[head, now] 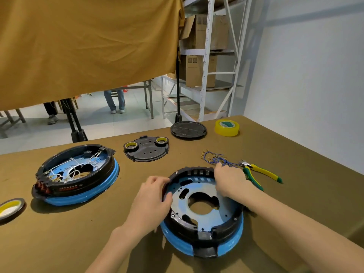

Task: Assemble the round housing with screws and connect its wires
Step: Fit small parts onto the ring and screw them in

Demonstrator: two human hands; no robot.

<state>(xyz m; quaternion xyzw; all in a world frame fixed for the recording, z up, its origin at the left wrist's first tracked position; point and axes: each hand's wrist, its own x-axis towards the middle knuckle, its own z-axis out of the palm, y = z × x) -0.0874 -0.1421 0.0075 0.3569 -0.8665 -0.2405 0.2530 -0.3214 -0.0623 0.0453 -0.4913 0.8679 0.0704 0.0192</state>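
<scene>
Round housing (204, 211) near front centre of surface (118, 243), black ring over blue band, blue plate inside with big centre hole. Left hand (152, 200) gripping left rim, thumb curled over the edge onto the plate, fingers outside. Right hand (228, 179) at far-right rim, fingers bent down against the inner wall; cannot tell if pinching anything. Blue wires (216, 157) with brass terminals lying loose just beyond the right hand, not on the housing. Yellow-green pliers (260, 171) right of the wires, partly behind right forearm.

Second housing (76, 174) to the left, well apart, white wiring already inside, copper coils showing at its left edge. Black cover plate (146, 151) behind, two small tape rolls (131, 145) sitting on it. Round black lid (188, 130) further back, clear yellow tape roll (227, 128) beside it. Another tape roll (10, 208) at left edge of surface
</scene>
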